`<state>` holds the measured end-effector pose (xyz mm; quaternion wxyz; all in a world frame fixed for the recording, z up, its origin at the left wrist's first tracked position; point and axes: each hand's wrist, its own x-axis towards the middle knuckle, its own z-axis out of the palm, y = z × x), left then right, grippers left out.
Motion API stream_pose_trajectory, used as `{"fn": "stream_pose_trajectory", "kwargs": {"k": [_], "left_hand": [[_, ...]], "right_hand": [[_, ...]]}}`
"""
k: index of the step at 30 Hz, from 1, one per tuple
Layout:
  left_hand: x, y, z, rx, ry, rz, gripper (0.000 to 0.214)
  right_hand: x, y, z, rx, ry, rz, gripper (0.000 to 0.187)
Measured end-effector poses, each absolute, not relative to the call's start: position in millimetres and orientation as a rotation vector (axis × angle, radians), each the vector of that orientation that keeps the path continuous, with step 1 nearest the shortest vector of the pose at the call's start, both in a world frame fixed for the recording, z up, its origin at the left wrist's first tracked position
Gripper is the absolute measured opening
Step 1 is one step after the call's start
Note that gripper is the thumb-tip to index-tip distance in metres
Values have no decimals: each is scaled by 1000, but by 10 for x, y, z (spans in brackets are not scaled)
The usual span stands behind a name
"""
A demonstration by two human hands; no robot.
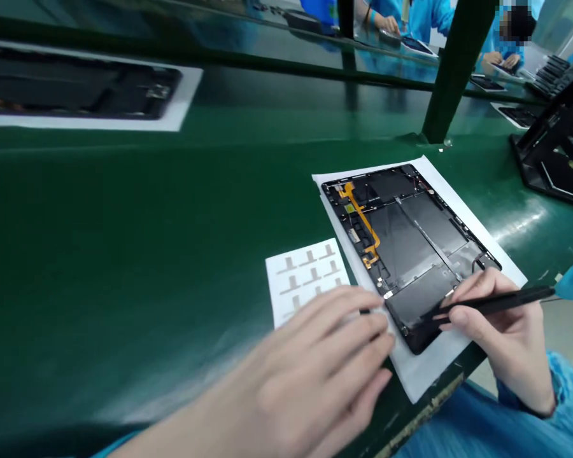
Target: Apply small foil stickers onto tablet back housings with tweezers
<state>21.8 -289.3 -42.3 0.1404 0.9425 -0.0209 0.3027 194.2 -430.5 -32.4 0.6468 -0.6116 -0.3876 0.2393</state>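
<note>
Green bench (124, 222) holds, right of centre, an opened tablet (410, 248) on white paper (427, 366). At lower right, the right hand (501, 337) grips a black probe (496, 302), tip on the tablet; the left hand (315, 375) lies loosely curled, empty, against the paper (a printed label sheet (305, 273) sits just beside it).

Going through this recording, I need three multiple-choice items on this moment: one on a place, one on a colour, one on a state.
1. What lies directly under the open tablet? A) a black stand B) a white paper sheet C) the bare green bench
2. What colour is the flex cable inside it? A) blue B) white C) orange
3. What is the right hand doing? A) gripping a black pen-like tool B) lying open and empty C) lifting the tablet

1 B: the sheet shows around the tablet's edges.
2 C: the strip is plainly orange.
3 A: its fingers pinch the tool's shaft.
</note>
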Motion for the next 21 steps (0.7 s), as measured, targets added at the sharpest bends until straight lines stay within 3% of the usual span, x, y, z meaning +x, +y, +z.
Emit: {"fn": "stream_pose_trajectory", "kwargs": {"k": [4,14,21], "left_hand": [[309,-3005,-355,2750,-203,825,42],[239,-2981,-527,2636,-116,741,30],[206,-2998,-550,2569,-69,699,33]], "right_hand": [[1763,-4364,-554,-1425,-769,374,19],[1703,-4344,-475,-1512,-775,395,22],[1691,-4347,-488,-1529,-792,414,24]]}}
